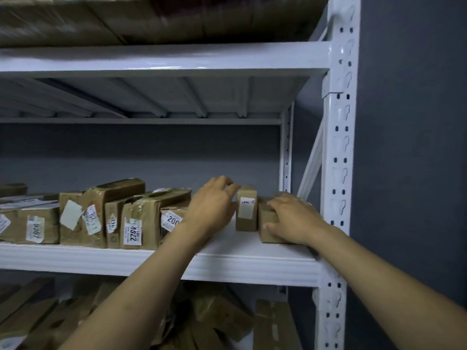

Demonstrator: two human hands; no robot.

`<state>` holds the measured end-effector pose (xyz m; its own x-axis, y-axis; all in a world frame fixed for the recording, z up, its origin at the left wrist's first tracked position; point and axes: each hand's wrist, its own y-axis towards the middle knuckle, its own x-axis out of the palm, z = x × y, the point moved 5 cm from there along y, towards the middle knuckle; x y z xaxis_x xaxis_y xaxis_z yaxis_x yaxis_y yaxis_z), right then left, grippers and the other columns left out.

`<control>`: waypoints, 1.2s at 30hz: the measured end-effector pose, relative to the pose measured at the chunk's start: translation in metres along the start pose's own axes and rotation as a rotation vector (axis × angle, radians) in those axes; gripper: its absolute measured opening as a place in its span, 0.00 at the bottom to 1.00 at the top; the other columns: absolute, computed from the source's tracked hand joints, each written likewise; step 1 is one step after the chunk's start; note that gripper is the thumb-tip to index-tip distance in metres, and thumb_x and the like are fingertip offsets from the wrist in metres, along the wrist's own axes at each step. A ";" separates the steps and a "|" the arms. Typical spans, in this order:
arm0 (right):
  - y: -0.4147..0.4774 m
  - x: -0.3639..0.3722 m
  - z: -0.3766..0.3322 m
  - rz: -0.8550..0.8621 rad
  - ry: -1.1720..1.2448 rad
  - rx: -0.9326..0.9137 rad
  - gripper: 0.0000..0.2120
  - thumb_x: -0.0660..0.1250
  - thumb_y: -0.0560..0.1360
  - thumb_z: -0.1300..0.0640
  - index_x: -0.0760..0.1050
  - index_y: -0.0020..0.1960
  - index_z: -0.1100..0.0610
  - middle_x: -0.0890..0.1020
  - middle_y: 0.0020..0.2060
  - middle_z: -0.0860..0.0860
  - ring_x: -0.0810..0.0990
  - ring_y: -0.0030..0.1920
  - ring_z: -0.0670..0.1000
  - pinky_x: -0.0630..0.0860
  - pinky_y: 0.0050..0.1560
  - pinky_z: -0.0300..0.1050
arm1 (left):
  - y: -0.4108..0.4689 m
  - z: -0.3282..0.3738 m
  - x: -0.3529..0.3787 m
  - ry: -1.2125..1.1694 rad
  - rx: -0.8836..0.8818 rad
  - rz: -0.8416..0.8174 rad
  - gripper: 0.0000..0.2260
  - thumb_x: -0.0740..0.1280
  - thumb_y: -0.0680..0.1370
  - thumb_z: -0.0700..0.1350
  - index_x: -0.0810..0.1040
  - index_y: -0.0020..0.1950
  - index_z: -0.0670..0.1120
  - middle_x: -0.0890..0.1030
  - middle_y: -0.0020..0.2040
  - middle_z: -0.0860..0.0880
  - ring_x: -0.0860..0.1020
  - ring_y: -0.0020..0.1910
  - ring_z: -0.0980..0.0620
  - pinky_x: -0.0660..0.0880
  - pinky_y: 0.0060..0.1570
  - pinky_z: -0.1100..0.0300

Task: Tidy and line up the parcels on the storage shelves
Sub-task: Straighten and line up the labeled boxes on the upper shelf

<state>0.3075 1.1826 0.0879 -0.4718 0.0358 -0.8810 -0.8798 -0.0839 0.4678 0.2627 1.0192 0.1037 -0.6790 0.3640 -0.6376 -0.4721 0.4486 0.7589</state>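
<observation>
Two hands (213,205) (294,219) at two small parcels (246,210) (268,224)

Sticker (173,221) on short parcel (175,209) is showing "200"; tag (133,232) on taped parcel (149,218), just left, is reading roughly "A822". Others blurring.

A row of brown taped parcels (101,218) with white labels stands packed along the middle shelf (252,263), left of centre, some leaning. Right of centre, a small upright box (246,210) touches a lower brown box (269,223) at the shelf's right end. Jumbled parcels (222,317) fill the bottom.
</observation>
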 end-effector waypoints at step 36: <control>0.027 0.013 -0.016 0.208 0.590 -0.116 0.35 0.70 0.74 0.50 0.58 0.77 0.49 0.62 0.75 0.49 0.63 0.73 0.49 0.61 0.67 0.39 | -0.013 0.003 0.013 -0.423 -0.450 0.267 0.24 0.71 0.72 0.56 0.71 0.66 0.52 0.79 0.58 0.52 0.78 0.53 0.51 0.77 0.46 0.55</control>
<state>0.2783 1.1646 0.0879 -0.4923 -0.5452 -0.6786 -0.7456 -0.1381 0.6519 0.2619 1.0199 0.0851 -0.5692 0.7449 -0.3480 -0.5695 -0.0519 0.8203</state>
